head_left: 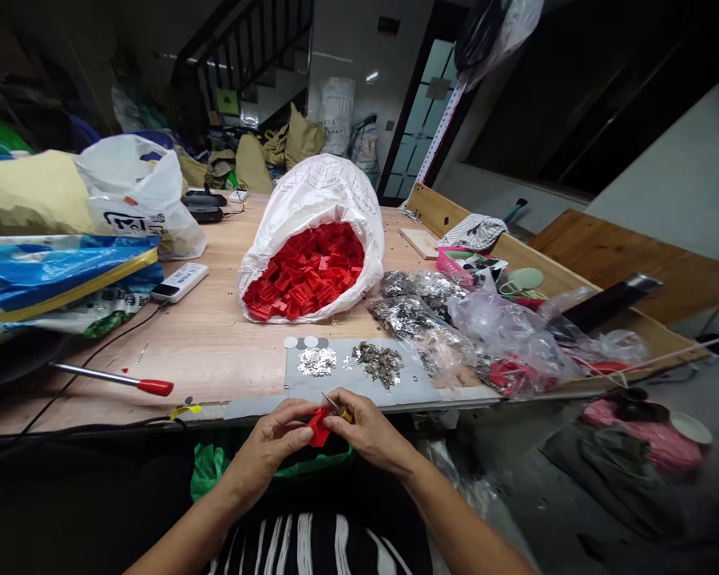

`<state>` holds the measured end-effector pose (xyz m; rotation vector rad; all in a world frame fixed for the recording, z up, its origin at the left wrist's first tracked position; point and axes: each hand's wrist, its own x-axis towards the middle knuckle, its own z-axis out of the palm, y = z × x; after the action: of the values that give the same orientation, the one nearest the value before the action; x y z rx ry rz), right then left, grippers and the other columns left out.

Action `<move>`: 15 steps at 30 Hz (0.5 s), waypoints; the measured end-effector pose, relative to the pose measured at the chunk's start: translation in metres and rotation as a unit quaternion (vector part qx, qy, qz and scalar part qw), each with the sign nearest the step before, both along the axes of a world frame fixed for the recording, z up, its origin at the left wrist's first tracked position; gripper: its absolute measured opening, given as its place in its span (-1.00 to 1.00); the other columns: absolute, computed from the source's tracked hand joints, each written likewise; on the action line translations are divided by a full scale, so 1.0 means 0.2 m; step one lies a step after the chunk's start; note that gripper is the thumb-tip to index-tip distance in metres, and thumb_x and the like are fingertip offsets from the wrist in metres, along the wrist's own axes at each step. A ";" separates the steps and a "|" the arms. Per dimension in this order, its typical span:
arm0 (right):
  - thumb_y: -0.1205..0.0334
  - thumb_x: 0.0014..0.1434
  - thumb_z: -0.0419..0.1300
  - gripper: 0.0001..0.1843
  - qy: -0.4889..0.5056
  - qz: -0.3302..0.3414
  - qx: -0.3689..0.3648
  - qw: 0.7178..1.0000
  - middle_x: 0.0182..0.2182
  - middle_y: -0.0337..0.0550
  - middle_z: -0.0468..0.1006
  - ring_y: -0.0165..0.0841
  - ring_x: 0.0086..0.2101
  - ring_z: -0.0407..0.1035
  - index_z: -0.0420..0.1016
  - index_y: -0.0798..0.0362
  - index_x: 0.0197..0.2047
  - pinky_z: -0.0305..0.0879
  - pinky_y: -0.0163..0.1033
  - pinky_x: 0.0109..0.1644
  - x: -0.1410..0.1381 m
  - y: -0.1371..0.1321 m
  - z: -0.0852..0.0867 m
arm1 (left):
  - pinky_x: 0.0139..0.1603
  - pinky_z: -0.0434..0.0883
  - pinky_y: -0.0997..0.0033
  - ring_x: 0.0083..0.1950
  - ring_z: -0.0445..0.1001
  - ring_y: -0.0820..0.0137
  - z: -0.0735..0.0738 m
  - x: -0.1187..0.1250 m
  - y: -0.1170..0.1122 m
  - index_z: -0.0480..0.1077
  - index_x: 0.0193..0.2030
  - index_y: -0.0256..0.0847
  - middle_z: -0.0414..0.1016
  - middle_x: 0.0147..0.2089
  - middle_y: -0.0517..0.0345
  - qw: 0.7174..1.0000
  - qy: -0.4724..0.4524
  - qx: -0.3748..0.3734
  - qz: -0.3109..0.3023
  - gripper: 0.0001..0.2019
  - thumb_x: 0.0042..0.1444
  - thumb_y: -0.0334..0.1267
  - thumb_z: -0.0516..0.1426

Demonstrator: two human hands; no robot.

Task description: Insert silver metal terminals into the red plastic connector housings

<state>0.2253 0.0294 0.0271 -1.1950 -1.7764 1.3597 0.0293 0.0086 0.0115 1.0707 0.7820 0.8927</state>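
Left hand (pixel 272 447) and right hand (pixel 368 431) working a small red plastic piece (pixel 319 427) just off the tabletop's (pixel 204 343) near edge

The hands are nearly touching, the left pinching the piece, the right closed on a thin metal pick (pixel 332 405). A white woven sack (pixel 311 192) is lying mid-tabletop, heaped with red pieces (pixel 304 271), while silver metal bits (pixel 379 364) are sitting in small piles on a grey sheet (pixel 317 391) along the near edge.
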 end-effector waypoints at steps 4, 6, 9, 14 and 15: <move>0.27 0.13 0.17 -0.91 0.002 -0.088 0.015 0.996 -0.42 -0.31 0.40 -0.45 -0.40 0.24 0.38 0.07 -0.26 0.16 -0.36 -0.29 -0.02 -0.02 -0.06 | 0.06 0.40 0.32 0.10 0.40 0.25 -0.06 0.01 0.00 0.44 0.06 -0.01 0.37 0.08 0.06 0.968 0.159 0.183 0.064 -0.70 0.20 -0.18 0.08; 0.29 0.11 0.18 -0.92 -0.018 -0.127 0.044 0.991 -0.43 -0.33 0.40 -0.46 -0.41 0.24 0.38 0.07 -0.27 0.16 -0.36 -0.30 -0.04 -0.04 -0.05 | 0.04 0.42 0.35 0.06 0.43 0.27 -0.09 0.00 0.01 0.40 0.10 0.02 0.42 0.04 0.07 0.926 0.220 0.297 0.082 -0.63 0.13 -0.23 0.16; 0.32 0.08 0.19 -0.91 -0.027 -0.145 0.046 0.988 -0.45 -0.34 0.40 -0.48 -0.45 0.23 0.39 0.06 -0.29 0.15 -0.38 -0.34 -0.06 -0.06 -0.04 | 0.01 0.44 0.42 -0.01 0.49 0.31 -0.12 -0.01 0.02 0.37 0.10 0.00 0.50 -0.04 0.11 0.867 0.258 0.412 0.109 -0.60 0.09 -0.32 0.19; 0.24 0.03 0.23 -0.79 0.083 -0.118 -0.061 0.988 -0.44 -0.32 0.40 -0.52 -0.51 0.22 0.39 0.08 -0.22 0.17 -0.39 -0.42 -0.07 -0.07 -0.09 | -0.12 0.50 0.55 -0.12 0.57 0.35 -0.13 -0.02 0.03 0.37 0.05 -0.05 0.57 -0.11 0.13 0.836 0.268 0.461 0.127 -0.65 0.10 -0.30 0.18; 0.22 0.02 0.25 -0.75 0.113 -0.107 -0.087 0.984 -0.45 -0.32 0.40 -0.52 -0.53 0.22 0.39 0.09 -0.21 0.17 -0.39 -0.44 -0.06 -0.07 -0.10 | -0.13 0.50 0.56 -0.14 0.58 0.35 -0.13 -0.02 0.02 0.37 0.05 -0.05 0.58 -0.12 0.13 0.833 0.265 0.469 0.131 -0.65 0.10 -0.29 0.19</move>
<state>0.2130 0.0144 0.0076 -1.2300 -1.3540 1.4789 0.0248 0.0135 -0.0155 2.1871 0.9780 1.2834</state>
